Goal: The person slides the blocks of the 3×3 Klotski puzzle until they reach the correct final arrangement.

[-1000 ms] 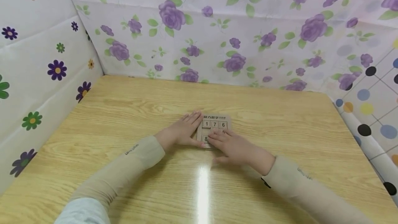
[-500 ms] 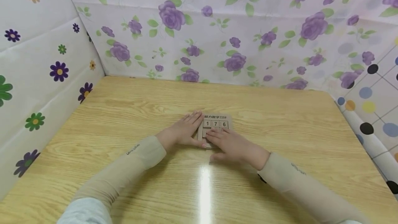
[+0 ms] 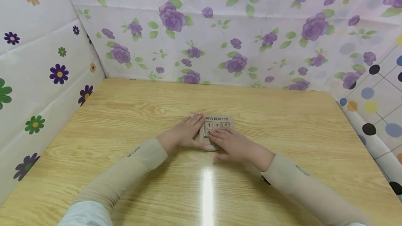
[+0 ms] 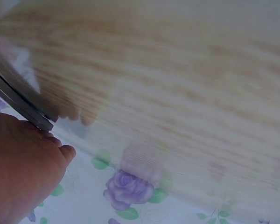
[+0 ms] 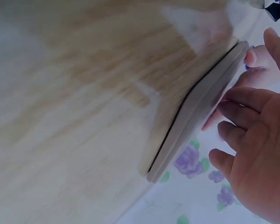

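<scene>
A flat number slide puzzle (image 3: 216,118) with printed characters along its top lies on the table. Its top row reads 1, 7, 6, and a tile marked 8 (image 3: 208,133) sits at the left of the middle row; bare tray shows below it. My left hand (image 3: 185,132) rests along the left edge, fingers extended and thumb at the lower left corner. Over the lower right part, my right hand (image 3: 240,149) touches the tiles with its fingertips beside the 8, hiding several of them. In the right wrist view, its loosely bent fingers (image 5: 231,135) reach to the board's face.
The wood-grain table (image 3: 141,104) is glossy, with a bright light streak in front of the puzzle. Flowered sheets (image 3: 201,30) hang behind and at the left, and a dotted sheet (image 3: 373,114) closes the right side.
The tile marked 8 has gone up from the bottom row into the gap at the left of the middle row. My right fingertips have shifted slightly over the tiles; my left hand stays in place.
</scene>
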`<state>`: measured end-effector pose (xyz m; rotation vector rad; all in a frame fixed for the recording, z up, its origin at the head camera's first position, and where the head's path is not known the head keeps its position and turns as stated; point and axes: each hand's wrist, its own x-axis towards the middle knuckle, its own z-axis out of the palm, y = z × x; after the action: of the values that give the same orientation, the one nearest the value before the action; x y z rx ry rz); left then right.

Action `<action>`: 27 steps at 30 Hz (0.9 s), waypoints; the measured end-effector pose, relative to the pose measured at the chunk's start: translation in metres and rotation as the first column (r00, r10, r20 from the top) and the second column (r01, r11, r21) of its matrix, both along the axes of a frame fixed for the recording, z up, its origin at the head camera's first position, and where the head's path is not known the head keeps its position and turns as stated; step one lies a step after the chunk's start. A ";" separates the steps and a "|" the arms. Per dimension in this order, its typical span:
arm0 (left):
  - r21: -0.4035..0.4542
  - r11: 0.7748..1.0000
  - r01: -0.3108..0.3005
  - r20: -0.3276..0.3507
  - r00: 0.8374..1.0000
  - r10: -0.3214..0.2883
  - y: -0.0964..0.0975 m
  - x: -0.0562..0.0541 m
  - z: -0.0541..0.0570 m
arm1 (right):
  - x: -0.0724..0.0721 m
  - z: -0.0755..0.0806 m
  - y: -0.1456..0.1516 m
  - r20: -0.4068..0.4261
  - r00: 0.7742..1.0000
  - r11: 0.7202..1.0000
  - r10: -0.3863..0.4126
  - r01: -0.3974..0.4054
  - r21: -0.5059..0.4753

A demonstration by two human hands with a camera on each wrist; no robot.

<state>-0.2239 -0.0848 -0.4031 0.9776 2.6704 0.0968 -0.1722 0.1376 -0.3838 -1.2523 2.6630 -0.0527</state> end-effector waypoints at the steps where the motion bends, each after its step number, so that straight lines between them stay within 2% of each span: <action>1: 0.003 1.000 0.001 0.000 1.000 -0.001 0.000 0.000 0.000 | 0.002 0.001 0.002 0.000 1.000 1.000 -0.002 0.002 0.002; 10: 0.003 1.000 -0.004 0.007 1.000 0.004 0.001 0.000 0.001 | 0.018 0.003 0.021 0.016 0.999 0.999 -0.038 0.038 -0.001; 27: 0.008 1.000 0.004 -0.011 1.000 -0.004 0.001 0.001 0.000 | 0.018 0.000 0.000 0.012 1.000 1.000 -0.019 0.019 -0.001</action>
<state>-0.2227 -0.0842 -0.4032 0.9889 2.6804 0.1019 -0.1543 0.1380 -0.3841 -1.2240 2.6654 -0.0646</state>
